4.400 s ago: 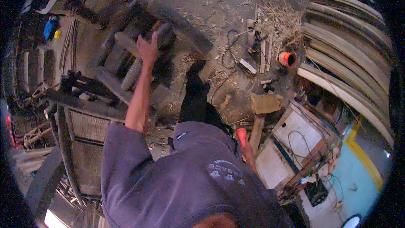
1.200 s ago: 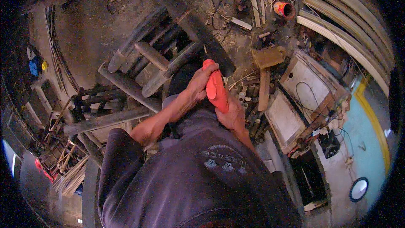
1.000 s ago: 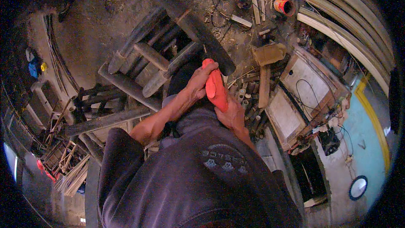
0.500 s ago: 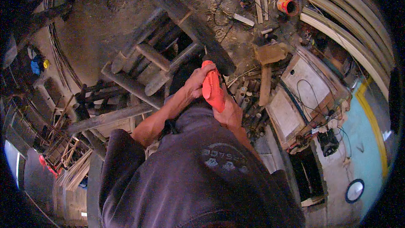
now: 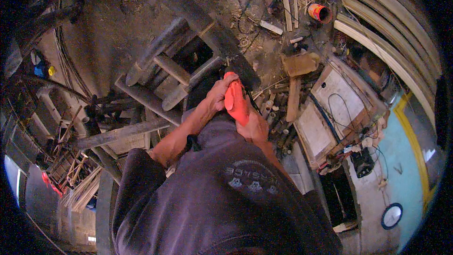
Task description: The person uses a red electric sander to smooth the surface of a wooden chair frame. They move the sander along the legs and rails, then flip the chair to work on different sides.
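Drill [image 5: 237,104] orange-red; shirt [image 5: 203,203] dk purplish-grey w/ pale print [image 5: 254,186]; wall [image 5: 401,160] lt blue w/ yellow stripe [image 5: 417,148].

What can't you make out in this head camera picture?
Head view:
Red drill: grip hidden by the right hand.
Drill bit: tip too small to tell whether it touches the dark pole.
Orange can: inside lost in shadow.
Curved strips: far ends lost in the picture's dark rim.

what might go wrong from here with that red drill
The thin metal bit of the long red power drill points toward the thick, dark, rounded pole, so it might skid off that curve. The left hand grips near the drill's front, so a slip could bring it against the bit.
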Demonstrator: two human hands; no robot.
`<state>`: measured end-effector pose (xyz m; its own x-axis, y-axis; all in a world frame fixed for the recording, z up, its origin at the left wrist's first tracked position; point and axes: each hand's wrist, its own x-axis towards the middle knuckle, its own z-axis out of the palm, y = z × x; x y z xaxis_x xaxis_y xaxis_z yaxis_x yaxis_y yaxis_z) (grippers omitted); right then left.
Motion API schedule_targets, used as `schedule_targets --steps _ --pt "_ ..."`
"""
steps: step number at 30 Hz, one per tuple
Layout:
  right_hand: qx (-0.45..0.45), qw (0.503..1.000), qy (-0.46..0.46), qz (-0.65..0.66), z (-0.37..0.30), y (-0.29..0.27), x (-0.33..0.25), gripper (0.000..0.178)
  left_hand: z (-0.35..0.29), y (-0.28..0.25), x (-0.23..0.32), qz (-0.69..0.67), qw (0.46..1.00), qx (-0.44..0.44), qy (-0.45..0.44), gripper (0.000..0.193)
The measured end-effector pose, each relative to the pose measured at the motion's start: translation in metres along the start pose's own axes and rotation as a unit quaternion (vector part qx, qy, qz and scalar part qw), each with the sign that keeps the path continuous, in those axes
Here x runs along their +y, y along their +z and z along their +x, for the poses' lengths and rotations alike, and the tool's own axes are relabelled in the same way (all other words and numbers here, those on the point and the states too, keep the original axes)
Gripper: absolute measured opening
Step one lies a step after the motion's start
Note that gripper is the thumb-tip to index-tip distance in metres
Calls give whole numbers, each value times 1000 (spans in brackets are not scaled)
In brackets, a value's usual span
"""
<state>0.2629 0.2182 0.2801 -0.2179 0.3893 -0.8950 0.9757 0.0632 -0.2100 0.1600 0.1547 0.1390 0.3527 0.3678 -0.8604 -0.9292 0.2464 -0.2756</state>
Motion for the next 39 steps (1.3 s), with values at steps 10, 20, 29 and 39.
schedule_targets --steps 10,20,29,39 --pt "27 999 -20 -23 14 0 -13 58 39 -23 7 -29 996 -82 14 25" --pt "56 998 -36 -10 11 3 -11 45 19 -6 5 -31 996 -62 51 22" --pt "38 991 -126 -1 -42 -27 -27 36 -64 23 -4 -132 981 -125 70 35" --pt "63 984 -169 9 26 -30 -118 22 -59 23 106 -122 971 -109 175 36"
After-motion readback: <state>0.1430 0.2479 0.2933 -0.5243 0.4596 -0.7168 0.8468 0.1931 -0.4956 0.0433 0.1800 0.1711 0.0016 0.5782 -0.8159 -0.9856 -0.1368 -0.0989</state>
